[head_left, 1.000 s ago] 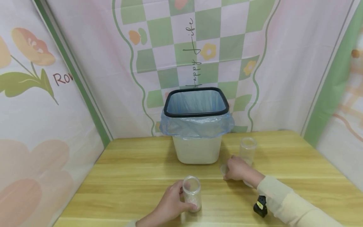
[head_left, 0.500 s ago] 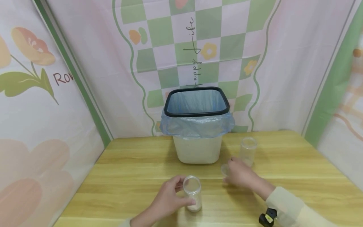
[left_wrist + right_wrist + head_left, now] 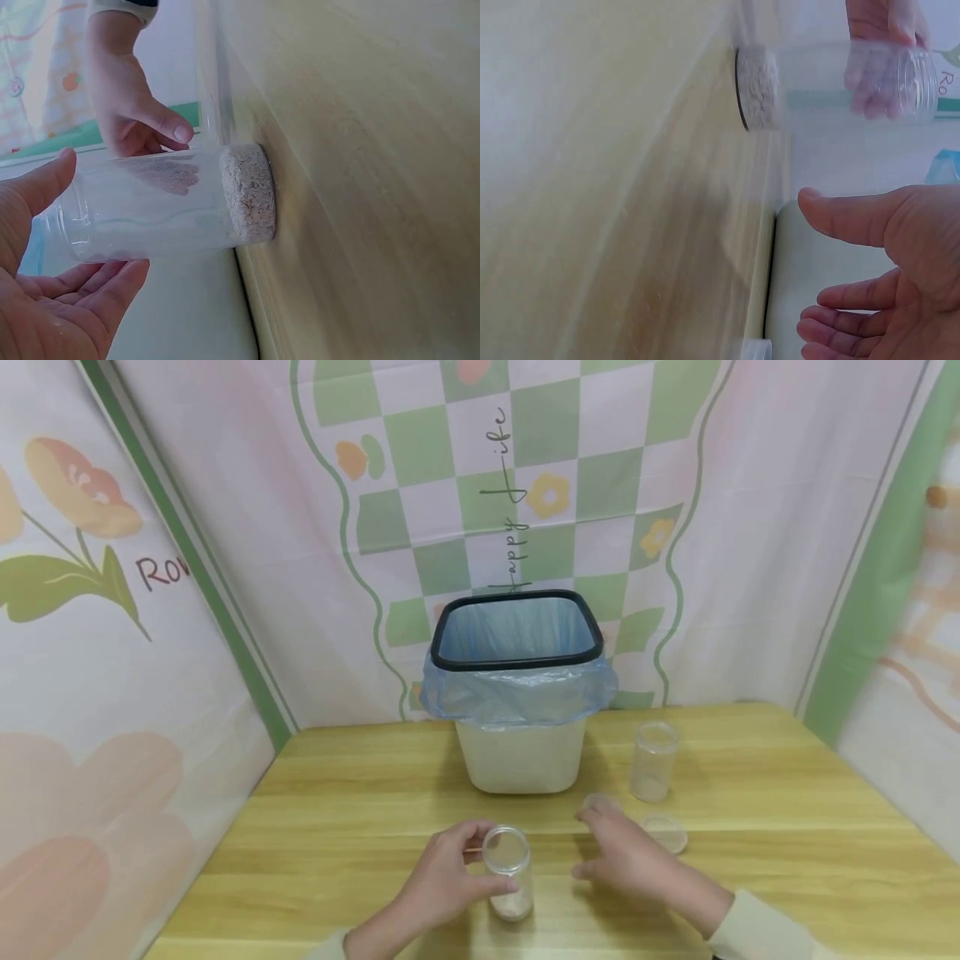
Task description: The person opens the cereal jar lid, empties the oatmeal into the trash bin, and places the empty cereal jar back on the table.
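Observation:
A clear plastic jar (image 3: 508, 889) with a layer of pale flaky bits at its bottom stands upright and lidless near the front of the table. My left hand (image 3: 442, 877) holds it loosely, thumb at one side and fingers behind. To its right my right hand (image 3: 630, 860) hovers with fingers spread and nothing in them. The right fingertips are close to a clear round lid (image 3: 602, 802), which the hand partly covers; whether they touch it I cannot tell. Another clear lid (image 3: 667, 833) lies just beyond the right hand, near a second clear jar (image 3: 654, 768) standing open-topped.
A pale bin (image 3: 521, 760) with a black rim and a blue bag liner stands at the back middle of the wooden table (image 3: 337, 810). Patterned cloth (image 3: 510, 493) hangs behind it and along both sides.
The right hand has drawn back from beside the far jar toward me, and its fingers have spread. Both lids are now easier to see. The left hand has shifted slightly up its jar.

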Demonstrator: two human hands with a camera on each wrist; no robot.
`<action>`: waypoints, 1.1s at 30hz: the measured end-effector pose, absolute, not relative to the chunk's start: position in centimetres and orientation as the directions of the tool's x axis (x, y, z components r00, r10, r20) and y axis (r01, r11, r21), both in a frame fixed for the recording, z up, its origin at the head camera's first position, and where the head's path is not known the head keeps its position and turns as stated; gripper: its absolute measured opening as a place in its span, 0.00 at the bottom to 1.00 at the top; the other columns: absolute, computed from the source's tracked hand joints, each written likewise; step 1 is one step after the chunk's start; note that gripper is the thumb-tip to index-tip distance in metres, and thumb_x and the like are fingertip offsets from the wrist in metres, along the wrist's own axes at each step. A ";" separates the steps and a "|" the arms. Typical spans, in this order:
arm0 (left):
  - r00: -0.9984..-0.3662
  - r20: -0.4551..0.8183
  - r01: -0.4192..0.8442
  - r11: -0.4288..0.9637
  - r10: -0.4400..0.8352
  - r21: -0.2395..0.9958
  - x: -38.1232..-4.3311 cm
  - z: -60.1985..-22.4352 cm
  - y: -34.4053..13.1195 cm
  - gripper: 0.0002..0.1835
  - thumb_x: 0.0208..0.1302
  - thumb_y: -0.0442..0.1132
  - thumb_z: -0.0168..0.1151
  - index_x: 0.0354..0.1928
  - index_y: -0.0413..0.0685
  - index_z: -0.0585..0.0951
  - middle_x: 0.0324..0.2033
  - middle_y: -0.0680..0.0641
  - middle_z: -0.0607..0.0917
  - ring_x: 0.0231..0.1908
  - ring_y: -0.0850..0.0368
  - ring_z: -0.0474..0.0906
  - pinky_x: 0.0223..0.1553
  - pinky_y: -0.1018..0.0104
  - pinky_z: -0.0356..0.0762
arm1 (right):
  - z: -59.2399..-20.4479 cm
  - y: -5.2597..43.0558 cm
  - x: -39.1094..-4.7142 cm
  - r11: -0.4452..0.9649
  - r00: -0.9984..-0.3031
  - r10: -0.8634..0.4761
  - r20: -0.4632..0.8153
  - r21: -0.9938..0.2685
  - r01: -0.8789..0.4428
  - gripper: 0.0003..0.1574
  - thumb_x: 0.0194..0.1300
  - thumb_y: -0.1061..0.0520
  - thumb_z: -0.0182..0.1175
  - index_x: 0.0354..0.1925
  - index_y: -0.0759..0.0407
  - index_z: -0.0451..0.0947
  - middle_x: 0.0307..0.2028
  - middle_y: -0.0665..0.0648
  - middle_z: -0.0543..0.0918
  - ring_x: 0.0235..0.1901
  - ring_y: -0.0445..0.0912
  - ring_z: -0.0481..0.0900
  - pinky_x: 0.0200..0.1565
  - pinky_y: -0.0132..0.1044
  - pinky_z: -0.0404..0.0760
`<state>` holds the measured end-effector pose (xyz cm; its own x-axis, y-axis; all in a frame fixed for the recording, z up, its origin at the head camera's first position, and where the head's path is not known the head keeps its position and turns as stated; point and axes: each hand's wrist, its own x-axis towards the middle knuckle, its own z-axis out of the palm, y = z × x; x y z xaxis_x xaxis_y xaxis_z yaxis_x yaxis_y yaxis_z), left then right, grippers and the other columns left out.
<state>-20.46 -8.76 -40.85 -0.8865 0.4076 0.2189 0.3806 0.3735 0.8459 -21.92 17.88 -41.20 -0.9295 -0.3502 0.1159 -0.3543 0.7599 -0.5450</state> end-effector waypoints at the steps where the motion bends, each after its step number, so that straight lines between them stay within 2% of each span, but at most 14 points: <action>1: -0.887 0.217 0.378 0.372 0.407 0.848 -20.5 -40.8 -8.7 0.33 0.45 0.46 0.79 0.53 0.38 0.78 0.44 0.50 0.84 0.46 0.57 0.81 0.49 0.68 0.78 | -41.2 17.7 -21.7 0.761 -0.932 -0.345 0.112 -0.548 -0.347 0.47 0.45 0.54 0.76 0.58 0.75 0.70 0.62 0.77 0.66 0.60 0.69 0.67 0.58 0.62 0.68; 6: -0.886 0.213 0.372 0.358 0.412 0.857 -20.6 -40.8 -8.7 0.32 0.46 0.46 0.79 0.52 0.38 0.79 0.43 0.51 0.84 0.45 0.58 0.81 0.47 0.72 0.77 | -41.4 17.1 -21.0 0.763 -0.941 -0.327 0.090 -0.561 -0.319 0.46 0.45 0.53 0.76 0.59 0.70 0.71 0.58 0.71 0.72 0.56 0.64 0.72 0.56 0.61 0.72; 11: -0.891 0.204 0.355 0.345 0.405 0.869 -20.6 -40.8 -8.7 0.30 0.47 0.44 0.79 0.51 0.38 0.79 0.43 0.49 0.84 0.45 0.57 0.81 0.46 0.73 0.77 | -41.6 16.8 -20.6 0.762 -0.933 -0.343 0.110 -0.548 -0.345 0.44 0.45 0.53 0.76 0.58 0.68 0.73 0.56 0.64 0.75 0.54 0.60 0.74 0.55 0.59 0.73; 18: -0.912 0.189 0.309 0.308 0.363 0.900 -20.4 -40.9 -8.7 0.28 0.48 0.42 0.78 0.50 0.38 0.79 0.44 0.47 0.84 0.48 0.47 0.80 0.48 0.68 0.79 | -41.4 16.4 -20.5 0.747 -0.920 -0.368 0.132 -0.547 -0.377 0.43 0.47 0.51 0.76 0.59 0.67 0.73 0.57 0.64 0.75 0.56 0.62 0.73 0.56 0.61 0.71; 23: -0.928 0.166 0.255 0.244 0.333 0.936 -20.4 -40.9 -8.8 0.27 0.50 0.38 0.77 0.52 0.39 0.78 0.47 0.47 0.82 0.50 0.46 0.79 0.48 0.65 0.79 | -40.9 16.3 -20.4 0.713 -0.896 -0.415 0.158 -0.556 -0.428 0.44 0.48 0.49 0.75 0.60 0.65 0.72 0.60 0.66 0.73 0.58 0.64 0.71 0.57 0.63 0.69; 26: -0.934 0.159 0.225 0.179 0.321 0.958 -20.3 -40.9 -8.8 0.26 0.51 0.34 0.75 0.53 0.37 0.78 0.48 0.44 0.81 0.52 0.44 0.78 0.48 0.65 0.79 | -40.6 16.3 -20.4 0.678 -0.873 -0.457 0.168 -0.571 -0.464 0.45 0.49 0.47 0.74 0.61 0.64 0.71 0.59 0.63 0.74 0.56 0.62 0.72 0.55 0.62 0.71; 33: -0.931 0.140 0.175 0.078 0.337 0.981 -20.5 -41.3 -8.9 0.26 0.52 0.32 0.73 0.53 0.36 0.76 0.49 0.42 0.81 0.54 0.46 0.77 0.49 0.67 0.78 | -40.1 15.9 -20.4 0.599 -0.822 -0.532 0.204 -0.595 -0.536 0.47 0.49 0.41 0.73 0.62 0.62 0.71 0.57 0.59 0.76 0.54 0.59 0.74 0.52 0.61 0.74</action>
<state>-20.46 -8.86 -41.34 -0.9309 0.3374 0.1397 0.1755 0.0777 0.9814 -20.39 15.87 -40.07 -0.8216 -0.5323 0.2042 -0.5359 0.5987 -0.5953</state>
